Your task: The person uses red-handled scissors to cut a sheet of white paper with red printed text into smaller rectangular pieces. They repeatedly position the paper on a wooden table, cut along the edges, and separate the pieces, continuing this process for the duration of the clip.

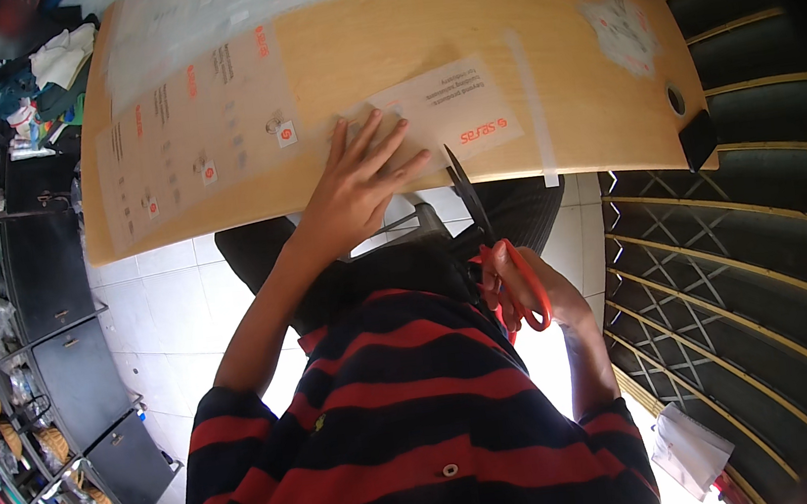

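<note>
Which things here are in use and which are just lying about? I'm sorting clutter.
In use: left hand flat on translucent printed sheet; right hand holding orange-handled scissors; wooden table.
Lying about: black shelves, clothes pile, white bag.

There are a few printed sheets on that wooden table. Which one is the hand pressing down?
The small printed card at the table's near edge, under the left hand; the bigger sheets lie untouched farther left and back.

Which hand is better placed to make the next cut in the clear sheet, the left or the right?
Right. The right hand already holds the orange-handled scissors, blades at the clear sheet edge. The left hand lies flat on it.
</note>
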Tool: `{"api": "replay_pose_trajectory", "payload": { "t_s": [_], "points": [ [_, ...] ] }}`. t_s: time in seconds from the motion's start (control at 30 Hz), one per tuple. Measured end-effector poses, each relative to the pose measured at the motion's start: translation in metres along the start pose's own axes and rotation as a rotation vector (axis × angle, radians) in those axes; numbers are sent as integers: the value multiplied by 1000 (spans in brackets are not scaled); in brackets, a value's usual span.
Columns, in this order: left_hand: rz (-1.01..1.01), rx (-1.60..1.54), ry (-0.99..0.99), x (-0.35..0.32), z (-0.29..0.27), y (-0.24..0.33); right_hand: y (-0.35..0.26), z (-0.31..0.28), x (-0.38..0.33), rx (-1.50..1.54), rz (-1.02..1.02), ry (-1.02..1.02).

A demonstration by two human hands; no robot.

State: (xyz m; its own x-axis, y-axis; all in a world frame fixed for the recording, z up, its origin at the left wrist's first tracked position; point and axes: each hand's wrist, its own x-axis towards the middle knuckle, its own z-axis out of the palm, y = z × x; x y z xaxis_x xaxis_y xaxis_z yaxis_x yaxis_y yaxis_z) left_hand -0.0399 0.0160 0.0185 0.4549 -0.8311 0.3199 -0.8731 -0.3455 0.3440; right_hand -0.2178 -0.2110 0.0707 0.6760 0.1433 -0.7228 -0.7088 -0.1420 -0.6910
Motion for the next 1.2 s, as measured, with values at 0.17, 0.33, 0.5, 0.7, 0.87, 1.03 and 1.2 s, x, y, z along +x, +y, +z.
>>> {"api": "replay_pose_trajectory", "payload": {
  "t_s": [0.17,0.33,0.5,0.7,0.87,1.03,1.2],
  "points": [
    [-3,-23,61,-2,5,1,-2,0,1,-33,-9,12],
    [-9,-52,103,-5,10,1,-9,7,7,-59,-2,63],
    [-32,-90,106,-5,8,4,-10,7,8,-92,21,103],
    [-38,-82,107,-5,10,4,-6,7,11,-49,6,117],
    [-47,-91,123,-5,8,4,-1,3,13,-114,44,107],
    [-47,-88,121,-4,10,4,7,0,14,-127,36,98],
    [-51,-84,117,-4,9,3,4,1,15,-168,20,110]
  ]
}}
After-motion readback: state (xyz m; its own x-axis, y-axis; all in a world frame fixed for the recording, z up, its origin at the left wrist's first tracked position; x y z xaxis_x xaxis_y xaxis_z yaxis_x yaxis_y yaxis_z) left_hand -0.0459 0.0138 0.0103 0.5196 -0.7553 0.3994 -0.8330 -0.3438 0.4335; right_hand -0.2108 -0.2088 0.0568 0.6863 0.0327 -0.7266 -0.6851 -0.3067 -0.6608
